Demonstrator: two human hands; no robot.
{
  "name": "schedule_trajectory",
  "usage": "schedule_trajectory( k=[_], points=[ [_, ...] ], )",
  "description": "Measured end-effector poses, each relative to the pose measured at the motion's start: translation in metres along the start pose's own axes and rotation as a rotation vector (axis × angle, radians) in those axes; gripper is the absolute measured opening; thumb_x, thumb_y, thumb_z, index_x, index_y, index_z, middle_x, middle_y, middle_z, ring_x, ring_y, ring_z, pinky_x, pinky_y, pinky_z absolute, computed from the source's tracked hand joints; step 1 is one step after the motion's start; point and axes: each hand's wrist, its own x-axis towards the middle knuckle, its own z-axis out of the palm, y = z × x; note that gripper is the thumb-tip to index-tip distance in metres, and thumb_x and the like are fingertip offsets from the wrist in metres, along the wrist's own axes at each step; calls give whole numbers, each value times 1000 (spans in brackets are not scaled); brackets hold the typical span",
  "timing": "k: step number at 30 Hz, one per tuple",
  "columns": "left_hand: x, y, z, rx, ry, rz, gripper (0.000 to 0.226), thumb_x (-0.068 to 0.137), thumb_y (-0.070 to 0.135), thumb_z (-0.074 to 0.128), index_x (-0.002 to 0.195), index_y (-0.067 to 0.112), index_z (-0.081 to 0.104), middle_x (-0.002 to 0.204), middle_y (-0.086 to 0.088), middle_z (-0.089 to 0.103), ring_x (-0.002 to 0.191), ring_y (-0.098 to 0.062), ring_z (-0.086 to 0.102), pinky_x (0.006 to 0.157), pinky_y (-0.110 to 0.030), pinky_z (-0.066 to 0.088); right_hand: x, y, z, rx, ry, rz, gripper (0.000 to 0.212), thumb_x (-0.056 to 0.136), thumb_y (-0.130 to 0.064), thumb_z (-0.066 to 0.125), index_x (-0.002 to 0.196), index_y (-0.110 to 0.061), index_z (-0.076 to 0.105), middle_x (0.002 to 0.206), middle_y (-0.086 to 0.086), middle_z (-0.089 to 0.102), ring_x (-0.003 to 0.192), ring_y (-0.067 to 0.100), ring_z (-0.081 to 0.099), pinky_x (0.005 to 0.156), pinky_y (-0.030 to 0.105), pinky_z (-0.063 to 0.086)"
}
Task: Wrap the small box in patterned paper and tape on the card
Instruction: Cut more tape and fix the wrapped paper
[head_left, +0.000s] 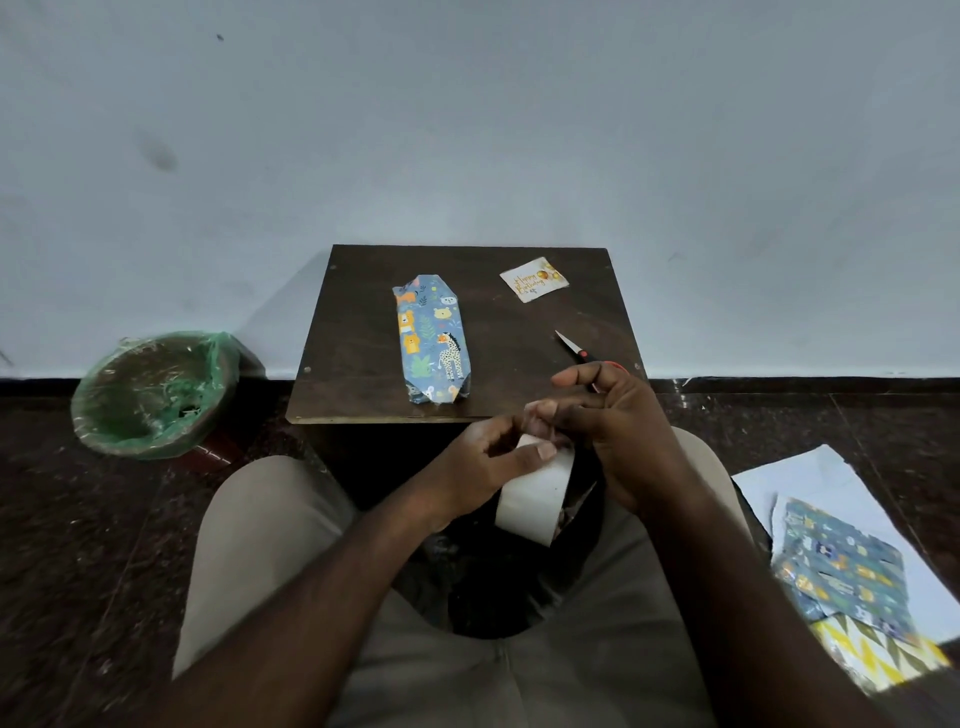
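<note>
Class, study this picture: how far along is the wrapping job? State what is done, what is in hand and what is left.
Done: the box lies on the table, fully wrapped with both ends folded. In hand: the left hand grips the tape roll while the right hand pinches at its free end. Left: the card lies apart from the box, not yet taped on.
</note>
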Motion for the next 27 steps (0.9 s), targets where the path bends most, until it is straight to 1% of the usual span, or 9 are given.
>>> schedule_trajectory(
  k=[3,6,9,11,14,17,19,21,27],
  points=[
    [1,2,4,-25,34,-8,33,83,27,70,109,7,66,100,-9,71,88,-13,66,74,-26,51,2,3,-2,40,60,64,28,82,13,66,100,-5,57,87,24,73,68,26,69,66,34,58],
    [1,1,5,24,62,36,12,87,17,71,87,11,61,78,11,68,72,-1,61,64,-17,46,4,7,-2,75,95,117,27,82,14,65,100,-5,55,87,26,72,65,27,68,62,35,57],
    [0,-1,8,53,75,90,19,92,-1,64,79,10,55,66,20,66,64,8,58,61,-8,41,5,8,-3,145,117,161,27,84,15,63,99,-5,53,83,20,73,63,24,68,56,30,57],
    [-2,-1,9,55,93,124,15,88,9,72,86,10,57,74,16,68,69,6,59,63,-11,44,6,8,-4,154,119,177,28,83,14,64,100,-5,54,83,20,73,63,23,68,54,28,56],
    [-5,3,8,48,97,135,48,75,33,74,115,22,51,97,1,73,84,-8,67,70,-24,52,8,7,-6,146,95,204,30,81,13,66,103,-6,57,84,18,72,65,22,69,55,28,56],
    [-8,4,7,60,53,246,68,77,26,72,136,29,37,107,-8,73,98,-25,69,85,-34,56,8,3,-9,143,27,224,31,81,12,66,106,-6,57,83,15,73,68,22,70,57,29,56],
    [-9,9,10,63,27,295,60,80,15,71,131,25,41,103,-13,72,96,-29,69,85,-38,56,6,1,-10,155,-14,227,33,79,12,67,107,-5,57,78,12,72,68,21,69,58,31,57],
    [-10,11,13,71,1,302,49,80,6,70,124,18,49,102,-15,70,93,-25,70,81,-36,55,6,1,-10,169,-50,227,36,75,12,66,106,-4,58,74,10,70,68,20,69,63,31,59],
    [-9,9,16,10,-80,221,37,78,9,75,112,19,67,105,1,70,96,-14,65,82,-29,53,5,3,-17,109,-98,261,27,88,16,52,105,-4,58,72,9,70,64,18,66,62,29,56]
  ],
)
